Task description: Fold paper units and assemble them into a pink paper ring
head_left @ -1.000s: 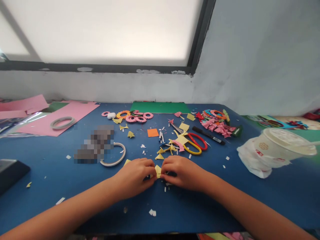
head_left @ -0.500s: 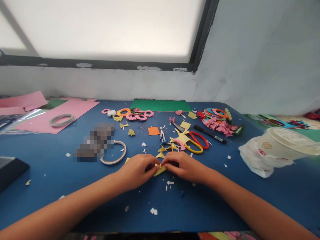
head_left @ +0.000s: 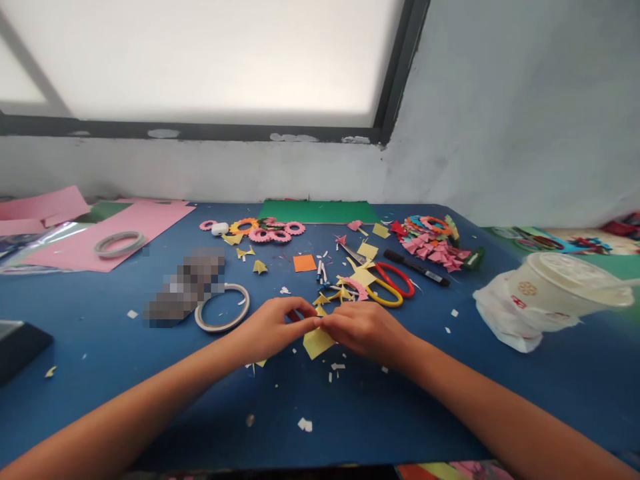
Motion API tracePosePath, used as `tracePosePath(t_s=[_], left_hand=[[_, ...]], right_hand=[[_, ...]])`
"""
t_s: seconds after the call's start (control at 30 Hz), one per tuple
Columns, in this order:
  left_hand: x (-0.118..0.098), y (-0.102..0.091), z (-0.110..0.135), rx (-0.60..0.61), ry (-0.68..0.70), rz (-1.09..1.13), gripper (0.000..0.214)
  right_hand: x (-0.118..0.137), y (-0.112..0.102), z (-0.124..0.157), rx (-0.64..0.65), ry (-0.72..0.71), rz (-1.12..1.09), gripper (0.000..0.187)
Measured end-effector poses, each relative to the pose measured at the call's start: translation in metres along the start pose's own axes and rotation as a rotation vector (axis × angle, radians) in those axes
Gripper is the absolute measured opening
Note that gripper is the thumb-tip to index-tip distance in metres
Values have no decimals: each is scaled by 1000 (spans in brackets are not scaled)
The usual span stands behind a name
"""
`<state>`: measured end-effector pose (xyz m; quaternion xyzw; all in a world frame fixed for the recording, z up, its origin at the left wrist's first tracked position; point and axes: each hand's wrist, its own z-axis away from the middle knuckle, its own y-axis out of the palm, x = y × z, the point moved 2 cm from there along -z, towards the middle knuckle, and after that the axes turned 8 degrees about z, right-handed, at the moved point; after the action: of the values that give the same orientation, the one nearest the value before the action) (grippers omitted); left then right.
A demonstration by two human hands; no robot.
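Note:
Both of my hands meet over the blue table (head_left: 100, 347) on a small yellow paper piece (head_left: 317, 342). My left hand (head_left: 273, 328) pinches its upper left edge with thumb and forefinger. My right hand (head_left: 365, 329) lies curled over its right side, fingertips pressed on the paper. The piece shows as a flat yellow square hanging below the fingers. Tiny white and yellow paper scraps (head_left: 334, 368) lie just under my hands.
Red and yellow scissors (head_left: 387, 285) and a black marker (head_left: 416, 268) lie behind my right hand. A tape ring (head_left: 222, 307) sits left of my left hand. Pink paper rings (head_left: 273, 232), pink sheets (head_left: 115, 230), a green sheet (head_left: 320, 212), a white lidded bowl (head_left: 570, 287) in a bag stand around.
The yellow piece has opened from a narrow folded strip into a wider flat square. My hands have shifted slightly away from me and lifted its upper edge.

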<state>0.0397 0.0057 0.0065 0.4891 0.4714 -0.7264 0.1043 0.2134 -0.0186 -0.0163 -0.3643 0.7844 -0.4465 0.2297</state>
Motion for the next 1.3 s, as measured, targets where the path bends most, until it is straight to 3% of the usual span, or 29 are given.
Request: tracePosePath(t_s=[0.1, 0.17, 0.27, 0.33, 0.57, 0.7, 0.9, 1.3], left_hand=[[-5, -3, 4, 62, -117, 341, 27], [-10, -4, 7, 35, -122, 454, 23], [-16, -4, 12, -67, -97, 525, 22], [-19, -3, 15, -111, -88, 556, 23], [-19, 1, 18, -176, -82, 658, 22], [-17, 6, 20, -199, -125, 799, 20], [-17, 10, 20, -217, -140, 954, 16], [-16, 11, 21, -249, -103, 788, 20]], right_hand=[[4, -15, 0, -150, -100, 38, 19], [7, -24, 0, -235, -109, 35, 16], [13, -35, 1, -380, 17, 20, 7], [19, -37, 0, -406, 143, -31, 8], [25, -32, -8, -116, 671, -689, 21], [25, -31, -10, 41, 853, -984, 26], [27, -31, -8, -7, 950, -1032, 28], [21, -29, -8, -26, 932, -1132, 22]])
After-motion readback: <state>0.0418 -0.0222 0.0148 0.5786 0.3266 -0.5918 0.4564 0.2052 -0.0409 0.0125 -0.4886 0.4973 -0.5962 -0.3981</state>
